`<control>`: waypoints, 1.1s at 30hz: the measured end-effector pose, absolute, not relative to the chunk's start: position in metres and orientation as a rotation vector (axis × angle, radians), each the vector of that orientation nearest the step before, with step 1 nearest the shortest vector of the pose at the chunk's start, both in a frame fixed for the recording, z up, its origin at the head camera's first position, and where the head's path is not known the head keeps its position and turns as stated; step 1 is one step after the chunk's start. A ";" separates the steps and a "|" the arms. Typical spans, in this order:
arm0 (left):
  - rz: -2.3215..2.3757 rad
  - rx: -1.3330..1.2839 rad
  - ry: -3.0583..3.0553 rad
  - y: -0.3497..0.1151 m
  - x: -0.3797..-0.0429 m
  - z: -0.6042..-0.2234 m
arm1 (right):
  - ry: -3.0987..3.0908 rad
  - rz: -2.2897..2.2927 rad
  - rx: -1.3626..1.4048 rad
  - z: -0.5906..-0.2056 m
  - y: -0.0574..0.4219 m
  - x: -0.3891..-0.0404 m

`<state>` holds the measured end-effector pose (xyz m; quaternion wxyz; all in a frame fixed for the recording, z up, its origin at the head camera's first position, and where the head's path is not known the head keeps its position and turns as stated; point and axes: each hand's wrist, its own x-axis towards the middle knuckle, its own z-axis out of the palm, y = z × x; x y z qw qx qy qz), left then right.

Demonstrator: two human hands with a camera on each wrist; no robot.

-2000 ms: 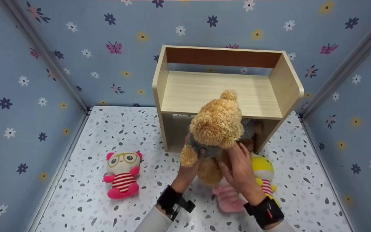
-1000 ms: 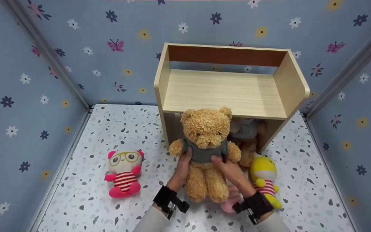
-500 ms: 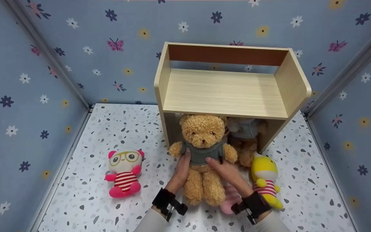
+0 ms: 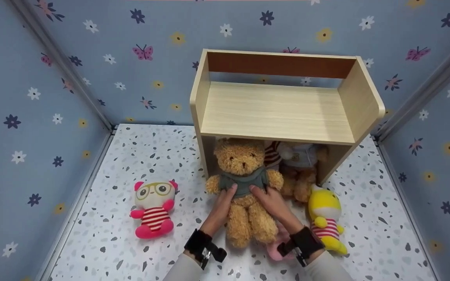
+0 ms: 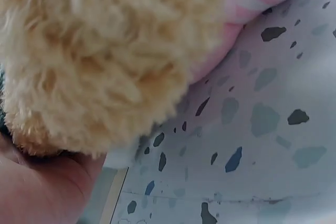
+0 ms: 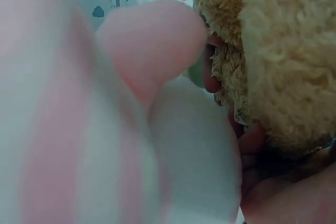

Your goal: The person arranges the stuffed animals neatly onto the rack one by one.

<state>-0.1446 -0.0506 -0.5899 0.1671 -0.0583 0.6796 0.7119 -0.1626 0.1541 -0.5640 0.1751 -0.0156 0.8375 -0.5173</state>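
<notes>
A tan teddy bear (image 4: 242, 158) in a dark green shirt faces me at the front of the shelf's lower compartment, its head just under the middle board. My left hand (image 4: 221, 207) grips one side of its waist, thumb on the shirt. On the other side my right hand (image 4: 275, 205) grips it the same way. Curly fur (image 5: 105, 61) fills much of the left wrist view, above the left palm (image 5: 42, 187). In the right wrist view, right-hand fingers (image 6: 252, 140) curl under the fur, close beside a pink-and-white striped plush toy (image 6: 58, 129).
The wooden shelf (image 4: 279, 113) stands against the flowered wall. A brown bear in a grey shirt (image 4: 301, 156) and a striped toy (image 4: 272, 154) sit in its lower compartment. A pink panda plush (image 4: 154, 210) lies left; a yellow plush (image 4: 325, 218) lies right.
The bear has turned to face me, come down from before the upper board and moved left into the lower compartment's opening. Both hands keep hold of it.
</notes>
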 end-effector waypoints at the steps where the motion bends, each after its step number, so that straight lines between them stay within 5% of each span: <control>1: 2.010 -0.195 1.961 -0.051 -0.144 -0.590 | 2.360 -1.464 -0.057 -0.562 0.153 -0.165; 22: 2.118 0.064 2.487 -0.044 -0.155 -0.601 | 2.096 -1.934 0.163 -0.548 0.117 -0.228; 33: 1.658 0.276 3.025 -0.039 -0.151 -0.606 | 1.973 -2.153 0.180 -0.567 0.095 -0.253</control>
